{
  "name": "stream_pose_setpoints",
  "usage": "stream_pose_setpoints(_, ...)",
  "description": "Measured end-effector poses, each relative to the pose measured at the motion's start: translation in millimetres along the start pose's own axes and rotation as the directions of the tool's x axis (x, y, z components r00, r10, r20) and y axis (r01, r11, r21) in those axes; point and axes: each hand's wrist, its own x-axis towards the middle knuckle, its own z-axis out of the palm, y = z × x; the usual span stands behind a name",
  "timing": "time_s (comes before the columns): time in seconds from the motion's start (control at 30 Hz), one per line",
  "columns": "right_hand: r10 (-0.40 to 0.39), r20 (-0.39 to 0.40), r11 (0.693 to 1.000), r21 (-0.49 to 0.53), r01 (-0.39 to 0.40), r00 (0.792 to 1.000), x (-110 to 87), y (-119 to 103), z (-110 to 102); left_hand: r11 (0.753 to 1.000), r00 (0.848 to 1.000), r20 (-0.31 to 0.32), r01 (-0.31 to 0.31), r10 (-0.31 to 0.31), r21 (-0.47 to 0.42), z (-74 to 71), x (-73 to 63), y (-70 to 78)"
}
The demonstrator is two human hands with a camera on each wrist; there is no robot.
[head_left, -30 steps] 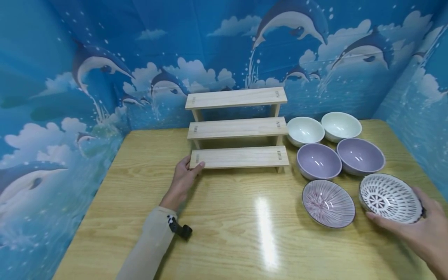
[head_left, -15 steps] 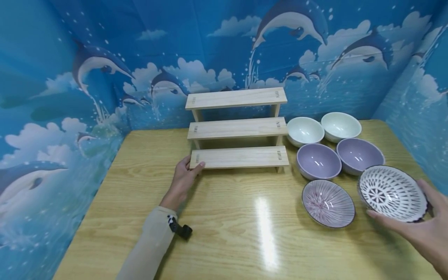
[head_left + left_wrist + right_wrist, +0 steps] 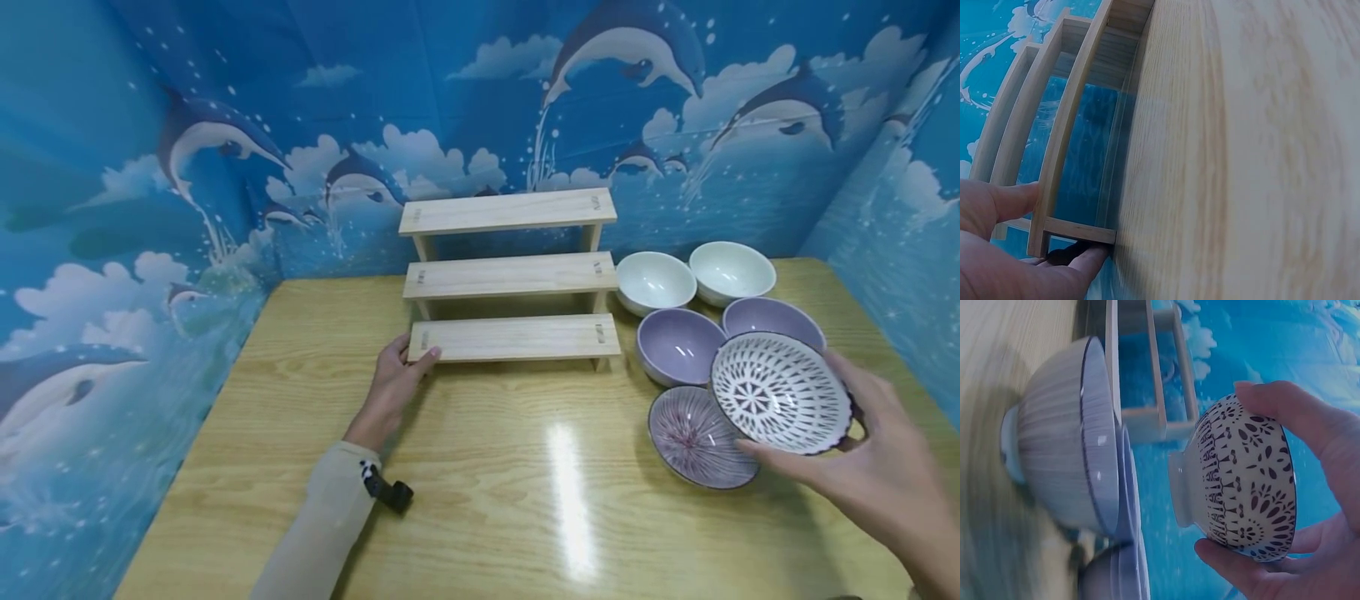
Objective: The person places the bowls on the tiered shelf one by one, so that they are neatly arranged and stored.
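Observation:
My right hand (image 3: 873, 450) grips a white bowl with a dark leaf-like pattern (image 3: 780, 393) by its sides, in the air over the right of the table. In the right wrist view the patterned bowl (image 3: 1241, 481) is seen from outside, its foot clear of everything. Partly behind it in the head view is a purple-streaked bowl (image 3: 686, 442) on the table. My left hand (image 3: 392, 387) holds the left end of the lowest step of a three-tier wooden shelf (image 3: 513, 340), thumb on top. The left wrist view shows that thumb (image 3: 1016, 201) against the board's edge.
Two plain purple bowls (image 3: 675, 346) stand behind the streaked one, the right one partly covered by the held bowl. Two pale white bowls (image 3: 655, 283) sit farther back, right of the shelf. A blue dolphin-print cloth (image 3: 450, 92) rises behind the wooden table (image 3: 480, 500).
My right hand has lifted the patterned bowl off the right side of the table and carried it left, over the purple bowls. The left hand has stayed on the shelf.

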Motion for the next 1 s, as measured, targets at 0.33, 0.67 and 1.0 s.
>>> stream_pose_setpoints(0.33, -0.179, 0.114, 0.982, 0.086, 0.170, 0.977, 22.9, -36, 14, 1.000, 1.000, 0.007, -0.003, 0.003, 0.008, -1.3, -0.1, 0.5)
stream_pose_setpoints(0.67, -0.307, 0.205, 0.948, 0.156, 0.279, 0.929, 42.9, -78, 30, 1.000, 1.000, 0.013, 0.014, -0.014, 0.010, -2.3, 0.2, 0.4)
stream_pose_setpoints(1.0, -0.395, 0.284, 0.919, 0.132, 0.373, 0.874, 60.8, -121, 53, 0.999, 1.000, 0.009, 0.028, -0.028, 0.018, -1.8, 0.7, 2.1)
